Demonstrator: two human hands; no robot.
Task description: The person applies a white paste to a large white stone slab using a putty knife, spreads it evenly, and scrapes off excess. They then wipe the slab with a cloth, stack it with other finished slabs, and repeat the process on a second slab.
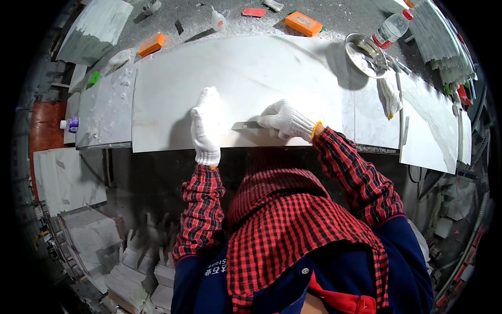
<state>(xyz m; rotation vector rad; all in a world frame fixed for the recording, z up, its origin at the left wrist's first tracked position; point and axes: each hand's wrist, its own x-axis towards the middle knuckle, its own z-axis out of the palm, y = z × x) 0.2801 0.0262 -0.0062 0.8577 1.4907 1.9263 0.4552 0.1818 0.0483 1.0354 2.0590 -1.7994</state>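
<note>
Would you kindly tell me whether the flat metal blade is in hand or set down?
The blade is in hand: the right hand grips its right end.

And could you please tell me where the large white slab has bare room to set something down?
The slab looks bare left of the left hand and beyond both hands, toward the white squeeze bottle. Between the hands, the right hand holds a metal blade; far right, a metal bowl, clear bottle and loose glove crowd together.
</note>
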